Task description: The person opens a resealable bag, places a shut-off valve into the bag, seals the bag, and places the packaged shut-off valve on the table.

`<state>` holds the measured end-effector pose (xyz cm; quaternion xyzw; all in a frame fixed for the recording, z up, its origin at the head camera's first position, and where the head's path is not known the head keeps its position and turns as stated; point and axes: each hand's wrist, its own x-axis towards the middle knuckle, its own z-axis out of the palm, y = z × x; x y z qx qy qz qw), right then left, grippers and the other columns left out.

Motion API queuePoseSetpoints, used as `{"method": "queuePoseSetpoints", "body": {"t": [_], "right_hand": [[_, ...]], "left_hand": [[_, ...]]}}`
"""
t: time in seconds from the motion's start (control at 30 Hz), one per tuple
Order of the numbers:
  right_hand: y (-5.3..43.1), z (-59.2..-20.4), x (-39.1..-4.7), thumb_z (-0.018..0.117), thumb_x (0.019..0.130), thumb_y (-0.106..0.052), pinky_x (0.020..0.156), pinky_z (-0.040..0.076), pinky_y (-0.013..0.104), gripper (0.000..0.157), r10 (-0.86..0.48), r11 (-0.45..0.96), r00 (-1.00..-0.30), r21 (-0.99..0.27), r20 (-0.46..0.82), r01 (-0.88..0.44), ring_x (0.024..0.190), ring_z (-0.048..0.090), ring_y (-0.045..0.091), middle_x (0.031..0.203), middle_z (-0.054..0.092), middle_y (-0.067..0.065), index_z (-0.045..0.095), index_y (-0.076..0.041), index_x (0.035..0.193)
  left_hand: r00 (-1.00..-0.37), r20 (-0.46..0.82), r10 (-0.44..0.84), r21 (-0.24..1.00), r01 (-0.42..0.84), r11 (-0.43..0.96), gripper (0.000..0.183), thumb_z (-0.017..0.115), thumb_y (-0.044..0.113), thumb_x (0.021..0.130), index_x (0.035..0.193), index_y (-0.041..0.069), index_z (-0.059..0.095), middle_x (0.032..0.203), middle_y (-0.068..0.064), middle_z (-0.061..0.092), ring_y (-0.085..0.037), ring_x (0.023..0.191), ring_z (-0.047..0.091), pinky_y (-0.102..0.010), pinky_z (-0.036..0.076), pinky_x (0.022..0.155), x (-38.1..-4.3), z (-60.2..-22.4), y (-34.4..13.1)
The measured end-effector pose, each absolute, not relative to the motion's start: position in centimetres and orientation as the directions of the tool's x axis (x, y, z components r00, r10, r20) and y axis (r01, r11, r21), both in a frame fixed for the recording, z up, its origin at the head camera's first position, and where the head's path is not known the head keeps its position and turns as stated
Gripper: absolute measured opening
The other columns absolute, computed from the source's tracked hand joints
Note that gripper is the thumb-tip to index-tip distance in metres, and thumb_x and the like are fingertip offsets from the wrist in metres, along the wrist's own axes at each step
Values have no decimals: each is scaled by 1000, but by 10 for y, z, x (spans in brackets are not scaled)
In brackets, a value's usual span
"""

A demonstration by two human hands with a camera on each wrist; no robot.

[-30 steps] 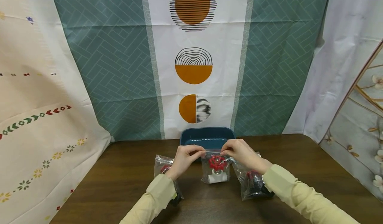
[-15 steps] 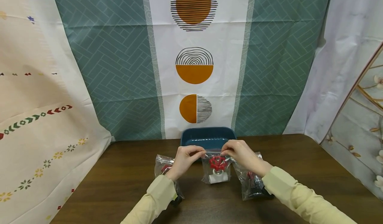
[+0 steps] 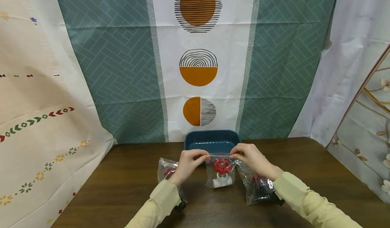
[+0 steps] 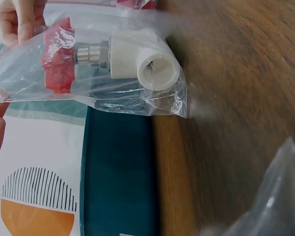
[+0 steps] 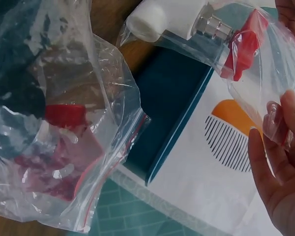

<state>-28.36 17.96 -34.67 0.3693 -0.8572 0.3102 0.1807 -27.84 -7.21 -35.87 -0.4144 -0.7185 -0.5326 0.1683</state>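
A clear zip bag [image 3: 210, 180] hangs upright between both hands in the head view. Inside it is a valve [image 3: 222, 174] with a red handwheel, metal stem and white pipe body. My left hand [image 3: 188, 165] pinches the bag's top left corner between thumb and fingertips. At the top right corner, my right hand [image 3: 253, 158] pinches the same edge. Seen from the right wrist, the right hand's thumb and fingers [image 5: 285, 187] bunch the film there. In the left wrist view, the white body [image 4: 157, 69] sits at the bag's bottom end.
A dark blue tray [image 3: 213, 136] stands behind the bag on the brown wooden table [image 3: 134, 180]. Another bag [image 3: 166, 163] with a red-handled item lies under the left forearm. A third bag [image 3: 256, 190], holding a red and black item, lies near the right wrist.
My right hand has slid slightly to the right along the bag's top edge, which now looks stretched straighter. My left hand stays almost in place, still pinching its corner.
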Motion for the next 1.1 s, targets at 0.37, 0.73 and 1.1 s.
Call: {"method": "queuePoseSetpoints", "body": {"t": [0.37,0.73,1.1], "right_hand": [[175,-351,-283,72,74,-2,56,46,24,12,-532,575,-552,-204,642,-792,65,51,5,75,57,-8,65,-11,79],[181,-355,-282,70,74,0,61,49,23,14,-519,504,-570,-310,637,-806,69,55,5,78,59,-8,67,-11,83],[191,-354,-283,68,77,0,64,49,24,14,-524,493,-602,-362,603,-791,73,58,7,84,62,-6,67,-10,87]], "left_hand": [[-604,686,405,630,772,85,11,59,-5,84,92,-5,67,83,-15,65,-25,74,62,-30,50,68,-277,-360,-72],[-614,674,410,646,760,76,11,58,-5,85,92,-5,66,85,-14,65,-23,75,62,-31,50,70,-274,-362,-72],[-617,671,411,653,755,67,11,58,-5,85,92,-6,66,85,-15,65,-24,76,62,-31,50,71,-274,-362,-73]]}}
